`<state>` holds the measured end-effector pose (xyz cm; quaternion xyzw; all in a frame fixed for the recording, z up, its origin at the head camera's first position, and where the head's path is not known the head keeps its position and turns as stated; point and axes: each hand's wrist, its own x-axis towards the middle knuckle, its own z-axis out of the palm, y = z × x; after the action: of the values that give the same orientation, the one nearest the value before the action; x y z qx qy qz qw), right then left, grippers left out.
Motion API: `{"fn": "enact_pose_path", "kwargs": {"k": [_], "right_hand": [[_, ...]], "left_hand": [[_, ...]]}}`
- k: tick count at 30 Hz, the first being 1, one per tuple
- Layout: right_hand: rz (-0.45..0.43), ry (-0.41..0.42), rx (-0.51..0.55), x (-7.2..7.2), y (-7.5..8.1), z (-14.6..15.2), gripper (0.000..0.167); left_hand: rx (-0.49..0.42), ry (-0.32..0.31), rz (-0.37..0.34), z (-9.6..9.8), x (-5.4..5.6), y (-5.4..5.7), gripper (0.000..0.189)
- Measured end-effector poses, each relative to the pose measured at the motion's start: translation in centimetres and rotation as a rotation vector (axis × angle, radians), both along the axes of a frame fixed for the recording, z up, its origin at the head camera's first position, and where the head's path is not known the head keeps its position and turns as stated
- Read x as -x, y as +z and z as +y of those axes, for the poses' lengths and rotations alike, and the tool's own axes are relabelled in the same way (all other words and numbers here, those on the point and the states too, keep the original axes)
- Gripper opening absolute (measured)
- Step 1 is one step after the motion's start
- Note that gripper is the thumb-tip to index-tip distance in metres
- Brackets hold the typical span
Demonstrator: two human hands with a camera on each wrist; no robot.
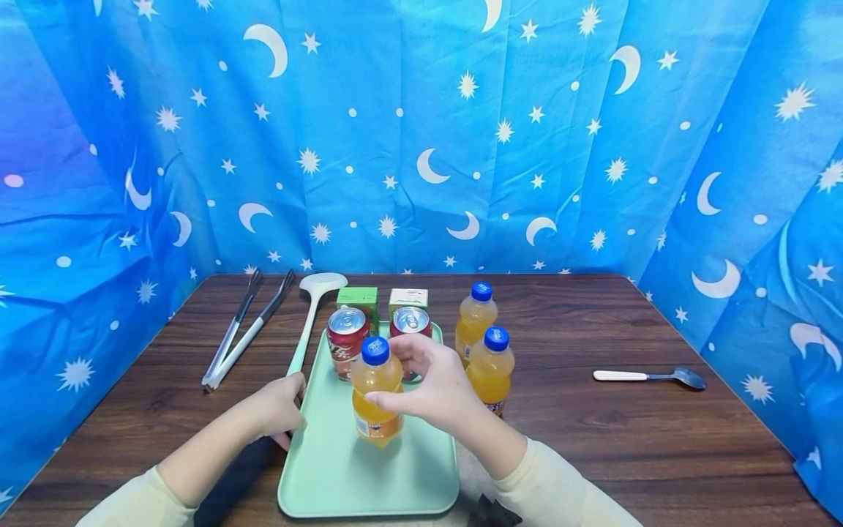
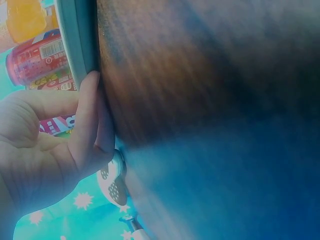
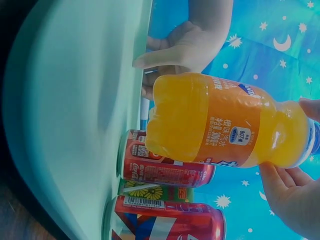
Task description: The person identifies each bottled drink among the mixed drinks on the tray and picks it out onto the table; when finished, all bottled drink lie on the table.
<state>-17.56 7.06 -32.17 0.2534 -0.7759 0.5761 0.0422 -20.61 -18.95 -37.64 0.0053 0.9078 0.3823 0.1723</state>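
Note:
My right hand (image 1: 441, 384) grips an orange soda bottle (image 1: 378, 421) with a blue cap around its upper part. The bottle stands out over the green tray (image 1: 395, 492); in the right wrist view its base (image 3: 162, 117) is close to the tray surface. At the tray's left edge, my left hand (image 1: 279, 406) pinches the rim, thumb on top and fingers beneath. On the tray's far half are two red soda cans, the left one (image 1: 347, 342) in plain sight and the right one (image 1: 411, 322) partly behind my right hand. Behind them stand a green drink carton (image 1: 358, 296) and a pale-topped carton (image 1: 408, 297).
Two more orange soda bottles stand right of the tray, one nearer (image 1: 490, 373) and one farther (image 1: 476, 322). Metal tongs (image 1: 240, 344) and a pale green skimmer (image 1: 315, 300) lie to the left. A white-handled spoon (image 1: 648, 377) lies far right. A star-patterned blue curtain (image 1: 421, 132) encloses the table.

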Motion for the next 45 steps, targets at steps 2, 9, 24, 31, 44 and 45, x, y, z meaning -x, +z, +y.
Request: {"fn": "enact_pose_path", "kwargs": {"k": [2, 9, 24, 31, 44, 45], "right_hand": [[0.0, 0.003, 0.003, -0.1, 0.0, 0.1, 0.048], [-0.011, 0.012, 0.027, -0.4, 0.1, 0.3, 0.05], [0.018, 0.019, 0.051, -0.6, 0.0, 0.9, 0.047], [0.009, 0.012, 0.059, -0.7, 0.0, 1.3, 0.046], [0.048, 0.036, 0.062, -1.0, -0.4, 1.9, 0.046], [0.051, 0.037, 0.063, -1.0, -0.4, 1.9, 0.047]], "left_hand": [[-0.001, 0.0, 0.0, 0.0, 0.0, 0.0, 0.034], [-0.003, 0.002, 0.004, 0.1, -0.1, 0.1, 0.034], [-0.011, -0.001, -0.011, 0.2, -0.1, 0.2, 0.034], [-0.005, 0.003, -0.013, 0.2, -0.1, 0.3, 0.035], [-0.004, 0.003, -0.004, 0.2, -0.1, 0.2, 0.035], [-0.004, 0.003, -0.003, 0.2, -0.1, 0.2, 0.035]]}}
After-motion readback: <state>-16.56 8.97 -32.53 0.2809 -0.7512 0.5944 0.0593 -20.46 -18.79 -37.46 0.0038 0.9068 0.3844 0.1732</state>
